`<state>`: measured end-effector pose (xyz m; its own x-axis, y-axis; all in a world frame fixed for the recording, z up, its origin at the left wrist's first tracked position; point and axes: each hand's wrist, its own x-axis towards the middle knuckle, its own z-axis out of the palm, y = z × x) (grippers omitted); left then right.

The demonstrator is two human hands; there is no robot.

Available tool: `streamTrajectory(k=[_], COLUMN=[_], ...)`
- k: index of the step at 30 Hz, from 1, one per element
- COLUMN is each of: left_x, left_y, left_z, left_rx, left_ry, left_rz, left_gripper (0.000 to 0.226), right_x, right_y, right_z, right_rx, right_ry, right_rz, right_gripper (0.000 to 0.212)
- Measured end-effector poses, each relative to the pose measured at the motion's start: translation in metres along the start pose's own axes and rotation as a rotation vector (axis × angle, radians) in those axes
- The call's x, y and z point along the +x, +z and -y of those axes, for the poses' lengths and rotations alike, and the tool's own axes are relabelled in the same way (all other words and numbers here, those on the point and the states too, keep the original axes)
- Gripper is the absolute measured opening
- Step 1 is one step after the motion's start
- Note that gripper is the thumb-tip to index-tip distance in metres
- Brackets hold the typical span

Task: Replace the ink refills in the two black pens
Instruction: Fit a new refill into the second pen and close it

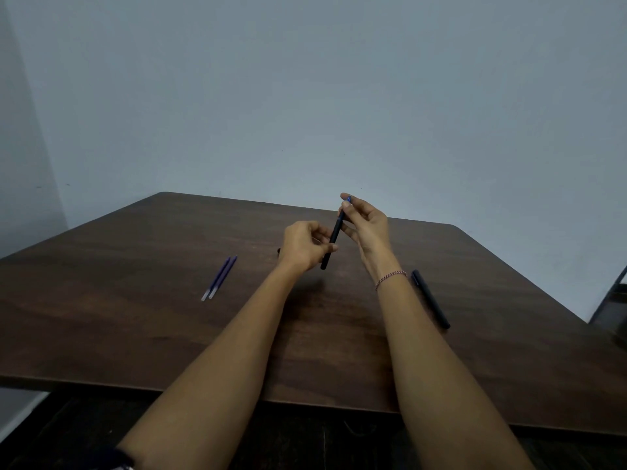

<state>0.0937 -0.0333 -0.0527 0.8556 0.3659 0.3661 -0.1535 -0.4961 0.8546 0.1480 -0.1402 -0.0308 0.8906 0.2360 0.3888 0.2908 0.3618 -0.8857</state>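
Held pen: slim black plastic pen barrel (331, 244), raised above the middle of the tabletop toward its far edge, tilted with its upper end away from the person.
Refill in work: thin blue ink refill (348, 199), a short tip of it showing past the barrel's upper end; whether it is going in or coming out cannot be told.
Left hand (303, 247): fingers closed around the lower half of the barrel, thumb across it, clamped on the pen.
Right hand (367, 225): thumb and forefinger pinched together at the barrel's upper end, at the exposed refill; the other fingers spread loose.
Second pen: matching black capped pen (431, 299), lying flat near the right edge of the tabletop, just beside the right forearm, untouched.
Other refills: two thin purple-blue refills with pale tips (220, 278), lying side by side and touching, left of centre on the tabletop; used or fresh cannot be told.
Small dark part (279, 251): mostly hidden behind the left hand; identity unclear.
Support: dark brown wooden table (135, 334), rounded far corners.
Handling: barrel judged light, rigid and smooth; grip it mid-length. Refill judged thin and likely to bend; hold it close to the barrel mouth and move it straight along the axis.
Risk: loose refills may roll on the flat top.
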Motion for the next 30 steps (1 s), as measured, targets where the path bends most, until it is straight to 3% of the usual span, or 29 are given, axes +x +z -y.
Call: streamTrajectory(k=[4, 16, 21, 30], left_x=[-0.0006, -0.0020, -0.0025, -0.0018], left_y=[-0.0009, -0.0011, -0.0013, -0.0005], left_z=[-0.0016, -0.0022, -0.0025, -0.0022], left_rx=[-0.023, -0.043, -0.043, -0.041], left_ry=[-0.008, -0.015, -0.023, -0.010], left_rz=[0.001, 0.015, 0.021, 0.012], left_gripper=[0.021, 0.020, 0.019, 0.021], right_x=[0.0009, -0.0008, -0.0011, -0.0016], right_y=[-0.0001, 0.0006, -0.0003, 0.0004], right_z=[-0.0006, -0.0010, 0.0011, 0.0014], right_rx=[0.013, 0.038, 0.069, -0.010], right_ry=[0.035, 0.033, 0.019, -0.027], right_rz=[0.015, 0.012, 0.031, -0.020], right_gripper=[0.027, 0.007, 0.022, 0.023])
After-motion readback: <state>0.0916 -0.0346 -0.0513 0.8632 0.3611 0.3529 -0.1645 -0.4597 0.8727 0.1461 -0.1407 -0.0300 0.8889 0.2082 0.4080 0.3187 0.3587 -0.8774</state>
